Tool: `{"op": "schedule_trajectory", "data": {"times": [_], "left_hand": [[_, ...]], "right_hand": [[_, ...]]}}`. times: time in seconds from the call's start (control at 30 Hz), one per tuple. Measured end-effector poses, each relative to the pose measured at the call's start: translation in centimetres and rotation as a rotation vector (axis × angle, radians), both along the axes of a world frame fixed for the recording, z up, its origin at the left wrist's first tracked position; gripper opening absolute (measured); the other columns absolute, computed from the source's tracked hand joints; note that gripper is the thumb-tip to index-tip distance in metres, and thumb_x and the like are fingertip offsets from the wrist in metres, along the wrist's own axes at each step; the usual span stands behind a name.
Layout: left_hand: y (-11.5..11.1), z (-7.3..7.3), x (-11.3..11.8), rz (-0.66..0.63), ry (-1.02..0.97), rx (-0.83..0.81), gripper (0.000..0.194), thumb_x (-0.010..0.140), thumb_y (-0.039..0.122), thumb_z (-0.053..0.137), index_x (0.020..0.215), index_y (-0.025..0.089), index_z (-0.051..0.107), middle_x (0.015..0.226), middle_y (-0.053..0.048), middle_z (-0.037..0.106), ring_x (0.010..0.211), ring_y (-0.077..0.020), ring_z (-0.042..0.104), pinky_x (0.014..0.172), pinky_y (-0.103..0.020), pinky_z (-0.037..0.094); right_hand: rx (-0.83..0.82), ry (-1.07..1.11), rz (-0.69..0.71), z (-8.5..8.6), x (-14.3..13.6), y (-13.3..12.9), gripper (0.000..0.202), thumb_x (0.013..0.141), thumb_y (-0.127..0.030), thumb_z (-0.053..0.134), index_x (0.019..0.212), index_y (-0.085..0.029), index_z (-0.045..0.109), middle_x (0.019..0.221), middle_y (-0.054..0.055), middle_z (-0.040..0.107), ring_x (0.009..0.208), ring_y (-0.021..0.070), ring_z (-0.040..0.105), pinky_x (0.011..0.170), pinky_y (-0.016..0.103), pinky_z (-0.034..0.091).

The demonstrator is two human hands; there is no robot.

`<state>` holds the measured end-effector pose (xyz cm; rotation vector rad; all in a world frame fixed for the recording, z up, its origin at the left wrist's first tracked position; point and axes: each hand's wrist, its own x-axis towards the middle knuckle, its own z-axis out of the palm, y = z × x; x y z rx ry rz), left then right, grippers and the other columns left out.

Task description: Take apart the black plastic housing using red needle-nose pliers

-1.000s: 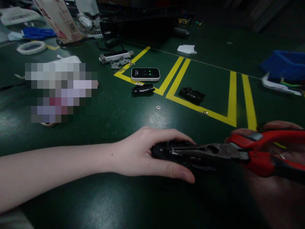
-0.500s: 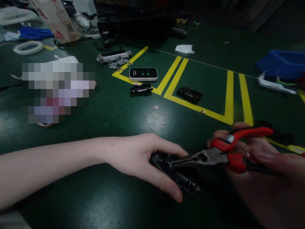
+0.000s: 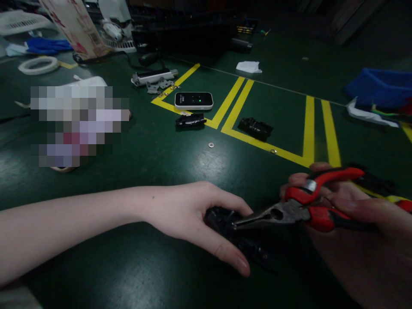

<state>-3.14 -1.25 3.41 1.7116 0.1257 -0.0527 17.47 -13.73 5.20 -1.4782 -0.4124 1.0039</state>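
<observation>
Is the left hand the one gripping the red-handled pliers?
No, the right hand grips the red-handled needle-nose pliers, while the left hand holds a black plastic part.

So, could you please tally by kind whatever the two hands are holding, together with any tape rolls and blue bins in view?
Pliers, in the right hand: 1
Black part, in the left hand: 1
Tape roll: 1
Blue bin: 1
Total: 4

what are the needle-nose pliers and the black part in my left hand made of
Needle-nose pliers: jaws likely steel, by grey metallic sheen; grips perhaps plastic or rubber, solid red and black. Black part: probably plastic, by its faint gloss.
</observation>
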Motion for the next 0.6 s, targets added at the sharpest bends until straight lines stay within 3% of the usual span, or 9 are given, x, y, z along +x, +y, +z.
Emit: {"op": "schedule_trajectory", "data": {"times": [0.13,0.3,0.4,0.5,0.6], "left_hand": [[-0.1,-0.3,0.0,0.001,0.028,-0.076,0.042,0.072,0.030,0.085,0.110,0.022,0.070,0.105,-0.003,0.072,0.098,-0.0183,0.068,0.081,-0.024,0.054],[-0.4,-0.3,0.0,0.128,0.078,-0.418,0.049,0.071,0.019,0.085,0.114,0.022,0.061,0.099,-0.001,0.072,0.088,-0.0149,0.070,0.074,-0.023,0.055],[-0.6,0.0,0.1,0.197,0.032,-0.476,0.044,0.072,0.019,0.084,0.108,0.021,0.059,0.096,0.000,0.070,0.086,-0.0125,0.068,0.074,-0.022,0.054],[-1.0,0.3,0.0,0.260,0.029,-0.433,0.049,0.082,0.027,0.077,0.123,0.025,0.050,0.094,0.001,0.068,0.080,-0.0105,0.065,0.071,-0.021,0.051],[-1.4,0.3,-0.1,0.322,0.025,-0.403,0.050,0.091,0.032,0.068,0.132,0.028,0.040,0.086,0.003,0.065,0.076,-0.0094,0.062,0.066,-0.019,0.047]], "right_hand": [[-0.060,0.013,-0.072,0.2,-0.2,0.3,0.038,0.038,-0.038,0.083,0.073,-0.027,0.073,0.076,0.004,0.068,0.057,0.0192,0.062,0.053,0.033,0.061],[-0.025,0.035,-0.121,0.1,0.0,0.4,0.038,0.038,-0.031,0.081,0.075,-0.026,0.074,0.088,0.004,0.071,0.073,0.0223,0.068,0.062,0.033,0.063],[0.031,0.023,-0.141,-0.1,0.5,0.2,0.030,0.044,-0.031,0.080,0.072,-0.026,0.072,0.090,0.004,0.071,0.084,0.0236,0.069,0.071,0.033,0.064],[0.099,-0.015,-0.146,-0.4,1.0,-0.3,0.018,0.052,-0.031,0.079,0.067,-0.026,0.068,0.090,0.002,0.071,0.089,0.0231,0.069,0.080,0.035,0.064],[0.187,-0.064,-0.127,-0.9,1.5,-0.9,0.012,0.070,-0.037,0.071,0.079,-0.029,0.070,0.095,0.000,0.071,0.095,0.0217,0.069,0.087,0.037,0.063]]}}
